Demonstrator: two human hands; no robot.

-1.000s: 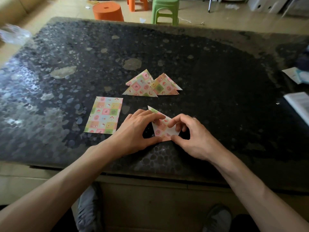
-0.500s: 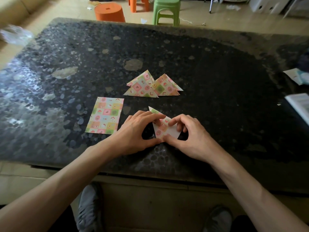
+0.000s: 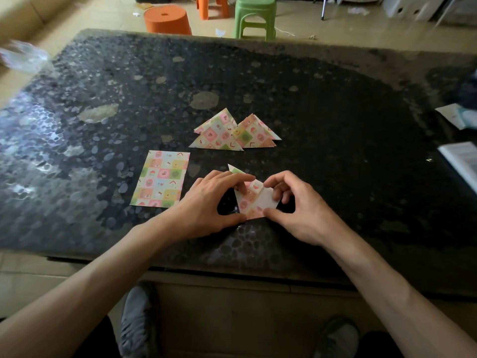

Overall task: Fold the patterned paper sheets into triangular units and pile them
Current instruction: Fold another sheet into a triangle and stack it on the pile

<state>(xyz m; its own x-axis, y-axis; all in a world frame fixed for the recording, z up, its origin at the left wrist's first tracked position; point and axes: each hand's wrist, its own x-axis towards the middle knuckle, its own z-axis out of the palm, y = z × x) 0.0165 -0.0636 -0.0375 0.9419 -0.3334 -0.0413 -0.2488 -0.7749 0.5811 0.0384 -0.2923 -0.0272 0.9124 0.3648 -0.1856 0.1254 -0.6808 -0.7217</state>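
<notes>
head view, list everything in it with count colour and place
table: one, dark speckled, fills the middle of the view
folded triangles: small overlapping pile, exact count unclear, pastel check, mid-table
flat sheet: one showing, pastel check, left of the hands
half-folded sheet: one, pastel check with white back, between the hands
orange stools: two, on the floor beyond the table
green stool: one, beside the orange ones
white papers: right table edge, cut off
clear plastic: one, blurred, far left
shoes: two, grey, below the near table edge
hands: left and right, both pinching the half-folded sheet
</notes>
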